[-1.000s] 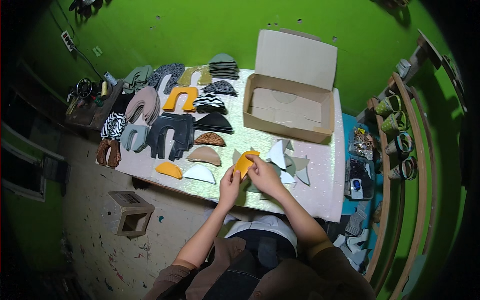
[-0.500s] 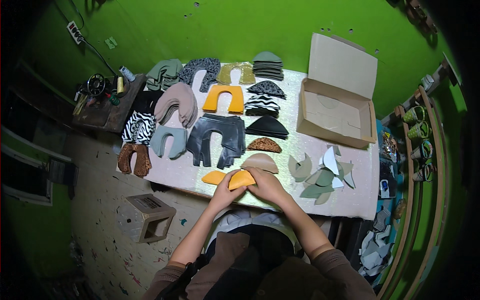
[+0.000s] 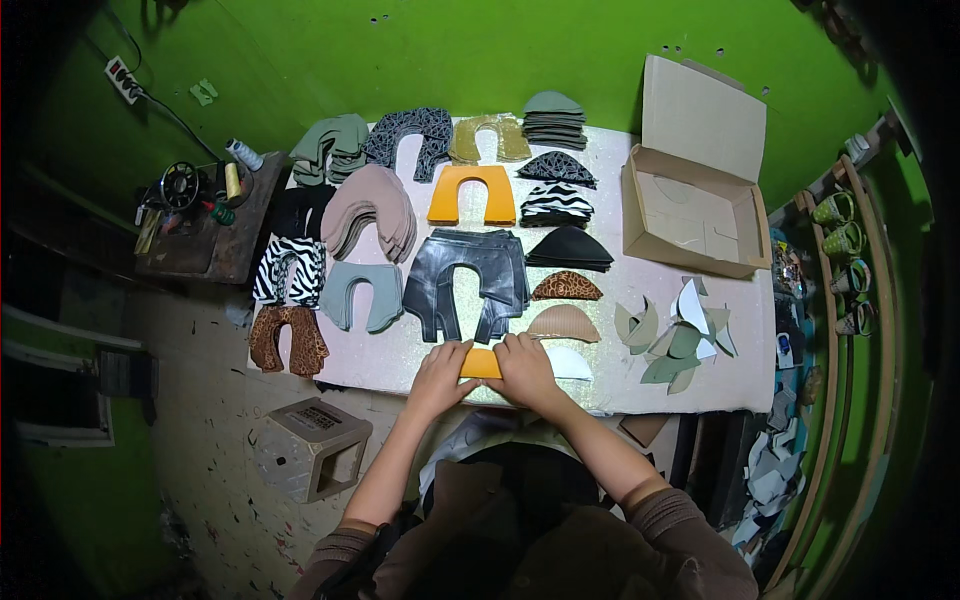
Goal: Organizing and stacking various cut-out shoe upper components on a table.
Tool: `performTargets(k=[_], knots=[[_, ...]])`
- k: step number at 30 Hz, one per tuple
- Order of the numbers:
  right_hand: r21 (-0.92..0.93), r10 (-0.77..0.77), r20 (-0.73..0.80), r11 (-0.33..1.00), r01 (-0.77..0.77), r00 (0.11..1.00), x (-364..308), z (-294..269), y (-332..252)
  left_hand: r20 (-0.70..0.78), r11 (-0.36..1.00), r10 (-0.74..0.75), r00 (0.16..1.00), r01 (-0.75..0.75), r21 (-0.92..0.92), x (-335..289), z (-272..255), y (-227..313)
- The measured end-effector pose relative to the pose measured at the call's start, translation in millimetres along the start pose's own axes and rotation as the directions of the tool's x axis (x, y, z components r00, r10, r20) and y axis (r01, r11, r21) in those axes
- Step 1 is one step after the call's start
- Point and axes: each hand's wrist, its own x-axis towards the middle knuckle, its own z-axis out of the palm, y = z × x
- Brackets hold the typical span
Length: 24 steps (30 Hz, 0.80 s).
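Observation:
An orange-yellow piece of material [image 3: 480, 364] is held at the table's near edge between my two hands. My left hand [image 3: 440, 374] grips its left end, and my right hand [image 3: 526, 372] grips its right end. The fingers hide both ends, so whether it is one piece or a stack cannot be told. Just right of my right hand lies a white half-moon piece [image 3: 571, 363]. Beyond it is a tan half-moon piece [image 3: 563, 323], then a leopard-print one [image 3: 567, 286]. Black U-shaped pieces [image 3: 425, 275] lie in front of my hands.
U-shaped stacks, including orange [image 3: 442, 194] and pink [image 3: 360, 205], cover the table's left and middle. Loose green and white offcuts [image 3: 672, 345] lie at right, below an open cardboard box [image 3: 690, 250]. A stool [image 3: 312, 445] stands on the floor; a sewing machine [image 3: 180, 190] is far left.
Both hands have drawn the curved yellow material down flatter at the table edge. The second yellow part at left no longer shows separately. A white half-moon now shows beside my right hand. The view has shifted.

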Motion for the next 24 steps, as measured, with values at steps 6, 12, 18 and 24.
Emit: performTargets(k=[6,12,18,24], knots=[[-0.044,-0.054,0.010,0.998,0.055,0.998,-4,3,1,0.102,0.999,0.009,0.995,-0.012,0.031,1,3,-17],[-0.041,0.005,0.107,0.999,0.000,0.994,0,7,-1,0.115,0.999,0.037,0.993,-0.035,-0.017,-1,6,-24],[-0.086,-0.083,0.038,0.993,0.086,0.996,-2,9,0,0.110,0.999,0.046,0.993,-0.049,0.020,-4,7,-21],[-0.079,-0.084,0.013,0.993,0.085,0.996,-4,12,0,0.052,0.996,0.061,0.997,-0.065,0.067,-7,8,-17]])
